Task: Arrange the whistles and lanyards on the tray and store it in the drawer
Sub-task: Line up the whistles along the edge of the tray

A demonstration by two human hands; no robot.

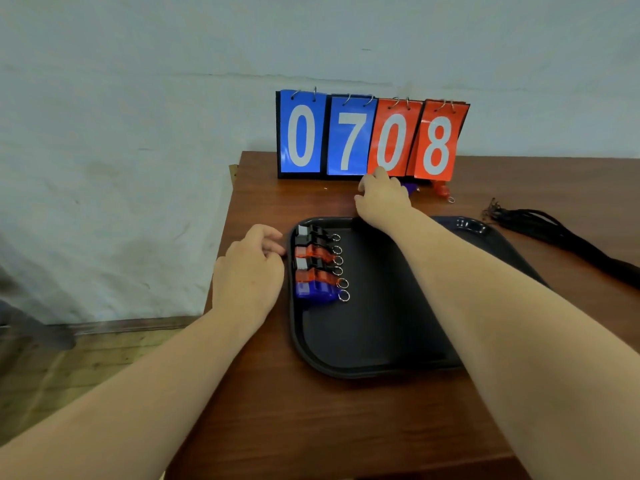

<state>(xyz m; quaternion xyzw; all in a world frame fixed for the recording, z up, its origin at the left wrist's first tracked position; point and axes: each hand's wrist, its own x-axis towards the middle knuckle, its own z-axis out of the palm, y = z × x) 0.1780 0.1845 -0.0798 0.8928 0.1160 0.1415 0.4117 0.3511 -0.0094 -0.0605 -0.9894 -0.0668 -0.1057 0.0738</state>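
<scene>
Steady tray (346,370) at left rim with loosely curled, empty left hand (247,275); pinch blue whistle (411,189) lying by far scoreboard (346,140) with right hand (381,199) (grip undiscernible), then add at near end of whistle row (317,268).

We see what looks like a sports storeroom: flip scoreboard (372,136), whistles (315,268) and lanyards (554,233) on a wooden surface (311,410).

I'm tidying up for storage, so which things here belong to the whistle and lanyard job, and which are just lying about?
Job: black tray; row of six whistles; loose blue whistle; loose red whistle; black lanyards.
Lying about: flip scoreboard; wooden table.
</scene>
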